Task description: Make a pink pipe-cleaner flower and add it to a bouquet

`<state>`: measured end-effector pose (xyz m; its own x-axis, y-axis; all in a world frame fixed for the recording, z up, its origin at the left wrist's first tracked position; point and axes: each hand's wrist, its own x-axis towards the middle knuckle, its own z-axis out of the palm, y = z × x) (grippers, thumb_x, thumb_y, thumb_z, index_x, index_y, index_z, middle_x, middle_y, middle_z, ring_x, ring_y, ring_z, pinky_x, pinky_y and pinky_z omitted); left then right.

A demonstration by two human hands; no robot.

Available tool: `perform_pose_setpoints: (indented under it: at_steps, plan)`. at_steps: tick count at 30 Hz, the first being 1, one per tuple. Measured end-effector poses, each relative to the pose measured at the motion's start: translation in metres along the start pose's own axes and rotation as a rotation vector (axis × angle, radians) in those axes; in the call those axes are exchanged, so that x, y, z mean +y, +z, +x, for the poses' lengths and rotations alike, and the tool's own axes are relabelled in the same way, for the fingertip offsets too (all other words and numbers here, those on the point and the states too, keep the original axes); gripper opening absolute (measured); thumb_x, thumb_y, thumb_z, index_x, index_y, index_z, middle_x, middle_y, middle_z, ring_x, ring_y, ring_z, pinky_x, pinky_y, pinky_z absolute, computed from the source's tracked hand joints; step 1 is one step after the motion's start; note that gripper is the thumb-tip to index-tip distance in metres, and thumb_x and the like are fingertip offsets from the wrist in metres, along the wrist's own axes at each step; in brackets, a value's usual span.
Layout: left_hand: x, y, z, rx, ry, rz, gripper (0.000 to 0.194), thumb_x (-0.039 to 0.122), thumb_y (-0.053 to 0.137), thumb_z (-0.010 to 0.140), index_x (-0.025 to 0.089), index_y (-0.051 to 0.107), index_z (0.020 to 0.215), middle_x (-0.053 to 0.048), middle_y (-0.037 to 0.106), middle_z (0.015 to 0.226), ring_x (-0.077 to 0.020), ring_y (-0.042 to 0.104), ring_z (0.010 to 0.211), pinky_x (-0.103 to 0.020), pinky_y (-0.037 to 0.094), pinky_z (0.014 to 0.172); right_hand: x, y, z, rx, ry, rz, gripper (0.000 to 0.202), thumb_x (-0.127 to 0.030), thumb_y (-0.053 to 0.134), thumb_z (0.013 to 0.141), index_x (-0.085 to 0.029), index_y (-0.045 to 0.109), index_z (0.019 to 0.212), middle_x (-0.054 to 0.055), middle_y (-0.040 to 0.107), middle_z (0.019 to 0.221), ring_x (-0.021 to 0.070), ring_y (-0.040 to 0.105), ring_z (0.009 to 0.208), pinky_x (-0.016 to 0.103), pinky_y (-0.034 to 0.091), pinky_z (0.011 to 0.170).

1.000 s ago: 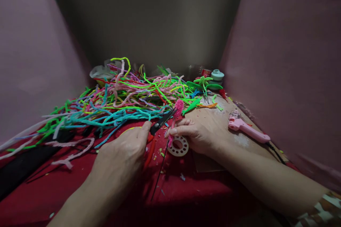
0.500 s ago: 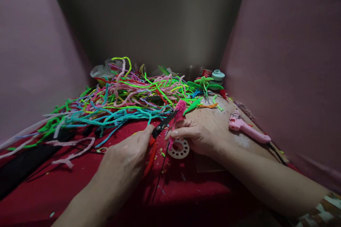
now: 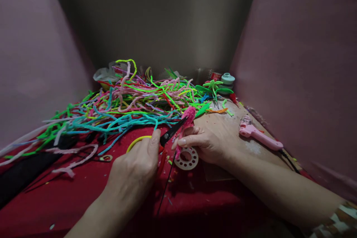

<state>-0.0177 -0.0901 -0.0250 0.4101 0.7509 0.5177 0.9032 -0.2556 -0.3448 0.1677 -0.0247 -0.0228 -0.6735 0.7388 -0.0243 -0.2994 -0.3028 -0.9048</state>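
My left hand [image 3: 135, 160] is wrapped round a pair of scissors [image 3: 169, 134] with black blades and red on the handle. A yellow loop [image 3: 136, 141] curves out behind its knuckles. The blade tips meet a fuzzy pink pipe-cleaner piece [image 3: 189, 114], which stands upright on a thin dark wire [image 3: 166, 187]. Between thumb and fingers, my right hand [image 3: 202, 141] pinches this piece near its lower part. Just under those fingers lies a white ring with holes [image 3: 186, 164], partly covered by the pink strands.
A heap of coloured pipe cleaners [image 3: 134, 100] spreads across the back of the red cloth [image 3: 83, 200]. On the board [image 3: 220, 130] at right lies a pink glue gun [image 3: 259, 135]. A green pipe-cleaner flower [image 3: 213, 84] and a pale green bottle [image 3: 227, 79] stand behind.
My left hand has shifted slightly right and down, and the yellow loop beside it shows much more. The scissor blades stay at the pink piece. My right hand has barely moved.
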Motion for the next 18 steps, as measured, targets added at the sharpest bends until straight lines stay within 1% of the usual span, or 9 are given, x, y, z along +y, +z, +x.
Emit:
perform_pose_setpoints:
  at_steps: [3, 5, 10, 15, 18]
  plan:
    - [0.0044, -0.0054, 0.0023, -0.027, -0.027, 0.092, 0.046, 0.002, 0.029, 0.083, 0.007, 0.051, 0.124, -0.01, 0.064, 0.071, -0.0208, 0.06, 0.058, -0.027, 0.04, 0.041, 0.0024, -0.0024, 0.0007, 0.008, -0.012, -0.053, 0.015, -0.026, 0.073, 0.061, -0.016, 0.063, 0.055, -0.003, 0.057, 0.053, 0.0073, 0.045, 0.048, 0.023, 0.036, 0.053]
    - [0.0065, -0.0073, 0.0031, -0.027, -0.024, 0.113, 0.047, 0.002, 0.028, 0.083, 0.006, 0.052, 0.123, -0.01, 0.063, 0.071, -0.0209, 0.06, 0.057, -0.027, 0.041, 0.042, 0.0021, -0.0022, 0.0006, 0.008, -0.015, -0.075, 0.017, -0.027, 0.072, 0.062, -0.015, 0.062, 0.056, -0.003, 0.057, 0.055, 0.0075, 0.045, 0.05, 0.023, 0.036, 0.054]
    - [0.0083, -0.0088, 0.0034, -0.02, -0.024, 0.147, 0.047, 0.001, 0.028, 0.083, 0.006, 0.054, 0.121, -0.01, 0.062, 0.07, -0.0205, 0.059, 0.057, -0.027, 0.04, 0.042, -0.0005, 0.0007, -0.001, 0.01, -0.029, -0.099, 0.011, -0.025, 0.07, 0.064, -0.015, 0.066, 0.063, -0.002, 0.058, 0.059, 0.0088, 0.049, 0.058, 0.025, 0.039, 0.061]
    - [0.0089, -0.0077, 0.0035, 0.039, 0.005, 0.151, 0.044, -0.001, 0.03, 0.082, 0.003, 0.054, 0.119, -0.009, 0.06, 0.067, -0.0193, 0.058, 0.053, -0.026, 0.037, 0.039, 0.0007, 0.0012, -0.0014, 0.006, -0.04, -0.093, 0.011, -0.026, 0.07, 0.065, -0.015, 0.068, 0.067, -0.001, 0.062, 0.064, 0.0107, 0.053, 0.063, 0.025, 0.041, 0.064]
    - [0.008, -0.0041, 0.0027, 0.089, 0.017, 0.116, 0.042, -0.001, 0.032, 0.081, 0.001, 0.053, 0.117, -0.008, 0.061, 0.066, -0.0176, 0.057, 0.051, -0.025, 0.037, 0.038, 0.0013, 0.0008, -0.0011, -0.006, -0.049, -0.073, 0.012, -0.025, 0.071, 0.064, -0.014, 0.068, 0.068, -0.001, 0.063, 0.065, 0.0112, 0.054, 0.062, 0.026, 0.042, 0.065]
